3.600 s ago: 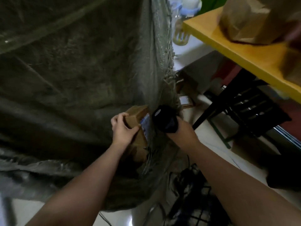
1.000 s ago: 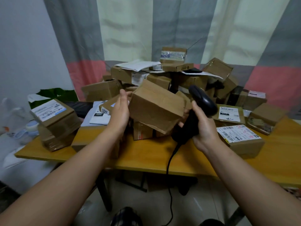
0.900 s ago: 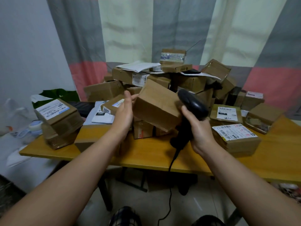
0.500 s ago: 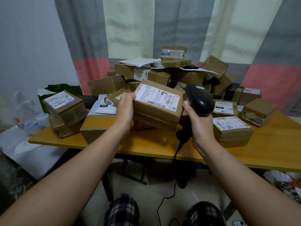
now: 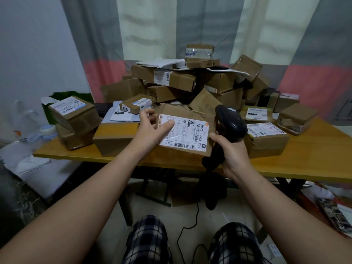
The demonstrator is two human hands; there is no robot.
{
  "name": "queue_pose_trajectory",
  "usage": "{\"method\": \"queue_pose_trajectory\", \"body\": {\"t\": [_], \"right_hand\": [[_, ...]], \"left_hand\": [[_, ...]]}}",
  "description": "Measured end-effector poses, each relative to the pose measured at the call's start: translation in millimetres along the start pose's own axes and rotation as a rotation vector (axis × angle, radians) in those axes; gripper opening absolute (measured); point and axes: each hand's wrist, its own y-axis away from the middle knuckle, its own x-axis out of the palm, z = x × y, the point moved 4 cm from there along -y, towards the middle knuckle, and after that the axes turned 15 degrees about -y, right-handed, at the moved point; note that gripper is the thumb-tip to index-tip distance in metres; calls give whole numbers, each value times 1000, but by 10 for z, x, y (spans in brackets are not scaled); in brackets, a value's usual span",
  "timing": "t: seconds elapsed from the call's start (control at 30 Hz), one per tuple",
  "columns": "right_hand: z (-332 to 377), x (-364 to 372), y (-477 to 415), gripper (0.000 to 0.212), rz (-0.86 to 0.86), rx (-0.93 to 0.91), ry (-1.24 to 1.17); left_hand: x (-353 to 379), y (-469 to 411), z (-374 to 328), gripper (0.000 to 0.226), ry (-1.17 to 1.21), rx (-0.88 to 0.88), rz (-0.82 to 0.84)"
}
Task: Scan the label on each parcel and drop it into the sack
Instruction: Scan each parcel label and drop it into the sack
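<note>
- Left hand (image 5: pixel 150 130): gripped the left end of the parcel (image 5: pixel 182 113), thumb pressed on the face, fingers curled round the far edge.
- The parcel: a flat brown carton held above the near edge of the table, tilted toward the camera, between the two hands.
- Label (image 5: pixel 187 135): white, with barcodes and the print "507G P803 Y66", turned upward on the parcel's face; the left thumb covered its left corner.
- Right hand (image 5: pixel 231 152): closed round the handle of the black scanner (image 5: pixel 231 122). The forefinger lay just beside the parcel's right corner; contact could not be told.
- The scanner: its head stood at the parcel's right edge, and hid part of the labelled carton (image 5: pixel 266 138) just behind it. Its cable (image 5: pixel 190 223) trailed down to the floor.
- Pile of parcels (image 5: pixel 190 80): brown cartons and white mailers heaped behind the held parcel, at the middle and far side of the table.
- Small box marked "1222" (image 5: pixel 137 105): lay just beyond the left fingers.
- Two stacked cartons (image 5: pixel 73 119): stood at the table's left end, the upper one labelled.
- Table (image 5: pixel 314 159): yellow wooden top on dark legs.
- Curtain (image 5: pixel 152 25): grey, cream and pink bands, hung behind the pile; a pale wall (image 5: pixel 28 44) stood at left.
- Checked trousers (image 5: pixel 146 241): the person's knees showed nearest, over a light tiled floor (image 5: pixel 234 206).
</note>
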Motion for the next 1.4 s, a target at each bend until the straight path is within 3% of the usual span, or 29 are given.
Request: {"method": "queue_pose_trajectory", "body": {"t": [0.07,0.2,0.3,0.47,0.57,0.67,0.8,0.9,0.93,1.03,1.17,1.4], "right_hand": [[35,-36,33,31,25,1,53],[197,-66,71,31,167,105,201],[264,-44,87,33,281,220,190],[316,22,-44,35,231,-34,230],[304,87,-130,35,238,-95,353],[278,156,-184,28,223,-155,437],[236,213,-296,30,224,-141,449],[199,181,-314,57,122,-176,416],[199,142,-263,56,72,-212,397],[133,1,-52,10,67,-197,399],[-24,-195,133,15,122,-196,552],[-82,-150,232,9,229,-237,617]], "left_hand": [[11,29,27,82,14,32,106],[46,93,45,61,-77,90,195],[86,143,95,64,-166,77,174],[308,169,190,61,-334,99,198],[392,137,262,62,-362,43,210],[383,78,277,58,-538,-1,181],[382,61,148,78,-345,70,255],[361,85,155,95,-241,28,225],[349,88,188,97,-211,5,202],[310,104,278,102,-231,-33,135],[308,102,338,105,-243,-62,103],[284,96,332,96,-213,-83,80]]}}
